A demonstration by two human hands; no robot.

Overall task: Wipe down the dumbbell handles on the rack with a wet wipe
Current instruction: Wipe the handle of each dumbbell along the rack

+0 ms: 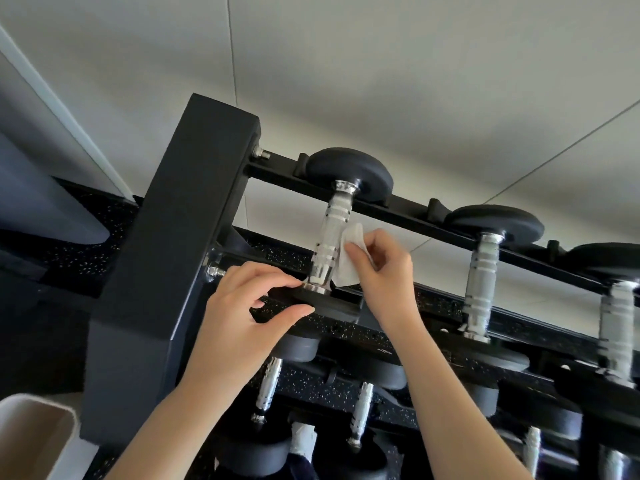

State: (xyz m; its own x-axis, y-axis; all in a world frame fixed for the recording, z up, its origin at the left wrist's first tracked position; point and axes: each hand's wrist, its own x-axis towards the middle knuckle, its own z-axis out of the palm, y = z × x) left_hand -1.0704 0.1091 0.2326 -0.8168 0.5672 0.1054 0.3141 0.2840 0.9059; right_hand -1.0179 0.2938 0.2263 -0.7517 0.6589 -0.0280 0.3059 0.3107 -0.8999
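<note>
The main risk, as I judge it, is that the wet wipe (349,258) covers only one side of the dumbbell handle (329,244). It is folded against the handle's right flank near the centre of the frame and is not wrapped around it, so a straight pass along the shaft would likely leave the far and left faces untouched. A second risk is the wipe snagging on the knurled metal or on the ringed grooves and tearing or slipping out of the pinch. A third is the dumbbell rolling in its cradle on the rack (180,244) if pushed sideways, since only fingertips steady it.

The right hand (384,268) comes up from the lower right of the frame with the wrist bent back and pinches the wipe between thumb and forefinger; the other fingers curl loosely behind it. The wipe's lower corner hangs down close to the collar at the handle's near end, though contact there is hard to make out.

The left hand (249,306) rises from the lower left, its fingers loosely spread: the forefinger reaches to the collar at the handle's base, the thumb sits below it near the black weight head, holding nothing. Further handles wait to the right and in the row below
</note>
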